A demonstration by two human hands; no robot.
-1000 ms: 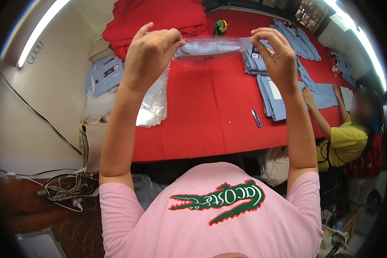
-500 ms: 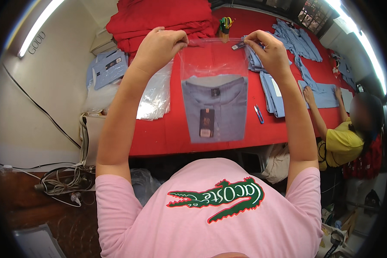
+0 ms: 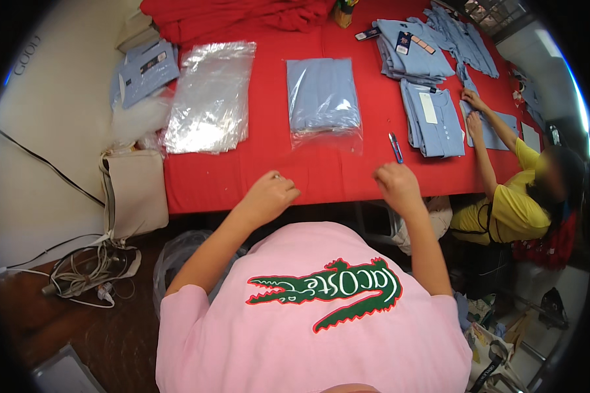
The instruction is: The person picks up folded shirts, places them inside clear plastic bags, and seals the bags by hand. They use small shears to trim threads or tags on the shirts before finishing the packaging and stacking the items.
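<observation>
A folded blue shirt in a clear plastic bag (image 3: 322, 95) lies flat on the red-covered table, its plain side up. The bag's loose clear end points towards me. My left hand (image 3: 273, 195) is above the table's front edge with its fingers curled in. To its right, my right hand (image 3: 398, 187) is closed too, just below the blue thread snips (image 3: 396, 148). Both hands are apart from the bagged shirt. Whether anything small sits in the curled fingers is hidden.
Clear plastic bags (image 3: 211, 98) lie left of the bagged shirt, with packed shirts (image 3: 144, 71) further left. Folded blue shirts (image 3: 432, 124) are stacked at right. Red fabric (image 3: 236, 19) is heaped at the back. A co-worker in a yellow shirt (image 3: 521, 203) handles blue cloth at right.
The bagged shirt, held up by its open end in both hands before, now lies on the table with its other side up. Both hands have let go and come back towards me.
</observation>
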